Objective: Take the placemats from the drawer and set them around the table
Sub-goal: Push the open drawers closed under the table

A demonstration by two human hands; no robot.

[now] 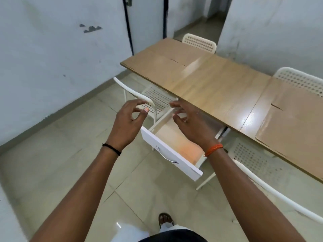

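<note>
A white drawer [167, 154] with a curved metal handle stands pulled out from under the wooden table [215, 88]; its inside looks bare. Two brown cardboard placemats lie on the table: one at the far left end [162, 58], one at the near right end [293, 123]. My left hand [129, 123] hovers left of the drawer with fingers apart and curled, holding nothing. My right hand [190, 121] is over the drawer's back part, fingers spread, with nothing in it.
White perforated chairs stand around the table: one at the left [153, 98] behind my hands, one at the far end [199, 42], one at the right back [300, 79], one near right [258, 165]. A tiled floor and a grey wall lie to the left.
</note>
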